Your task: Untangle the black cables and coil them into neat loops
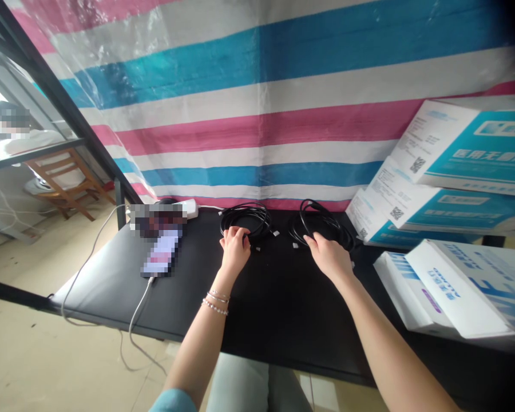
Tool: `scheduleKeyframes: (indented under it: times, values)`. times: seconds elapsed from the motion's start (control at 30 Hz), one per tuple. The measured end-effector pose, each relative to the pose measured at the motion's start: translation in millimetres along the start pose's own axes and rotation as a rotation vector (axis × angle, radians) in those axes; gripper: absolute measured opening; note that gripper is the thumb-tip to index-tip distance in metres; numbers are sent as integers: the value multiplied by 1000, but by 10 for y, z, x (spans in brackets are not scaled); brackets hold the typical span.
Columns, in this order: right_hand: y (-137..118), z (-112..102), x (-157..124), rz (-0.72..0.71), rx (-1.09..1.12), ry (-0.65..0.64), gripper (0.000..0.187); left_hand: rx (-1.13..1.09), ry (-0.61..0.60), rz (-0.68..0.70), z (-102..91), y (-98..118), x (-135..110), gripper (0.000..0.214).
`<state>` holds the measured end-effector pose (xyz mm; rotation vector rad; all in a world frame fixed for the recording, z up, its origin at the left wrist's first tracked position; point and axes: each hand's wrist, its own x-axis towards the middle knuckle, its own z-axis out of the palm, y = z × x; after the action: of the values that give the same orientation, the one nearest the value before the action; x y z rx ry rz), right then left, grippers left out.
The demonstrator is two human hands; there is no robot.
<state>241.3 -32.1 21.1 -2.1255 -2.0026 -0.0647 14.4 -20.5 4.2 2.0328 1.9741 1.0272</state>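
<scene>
Two coils of black cable lie side by side on the black table (266, 309). My left hand (235, 250) is closed on the near edge of the left cable coil (260, 214); its curled fingers partly hide that edge. Thumb and fingers of my right hand (331, 258) pinch the near left part of the right cable coil (321, 216). Small white tags or ends stick out beside both coils. Bracelets (216, 304) circle my left wrist.
Blue-and-white boxes (467, 149) are stacked at the back right, with white boxes (455, 292) in front. A phone (161, 254) with a charging cable lies left, near a white power strip (191, 209). Striped sheeting (257, 131) hangs behind. Another person sits far left.
</scene>
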Motion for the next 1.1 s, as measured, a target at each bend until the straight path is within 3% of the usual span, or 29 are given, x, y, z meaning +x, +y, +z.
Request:
scheduleKeyframes:
  times: [0.2,0.5,0.73,1.1]
  values:
    - [13,-31,-10,68,-34,238,35,-6,-1,5,7,-4,-3,23]
    - [28,76,-8,-69,29,519,40,-13,-5,-9,-2,4,-1,23]
    - [-45,21,-58,-150,-18,546,43,0,2,-5,-4,5,2,23]
    - [-10,133,-16,-189,92,413,32,0,3,9,18,-8,-3,23]
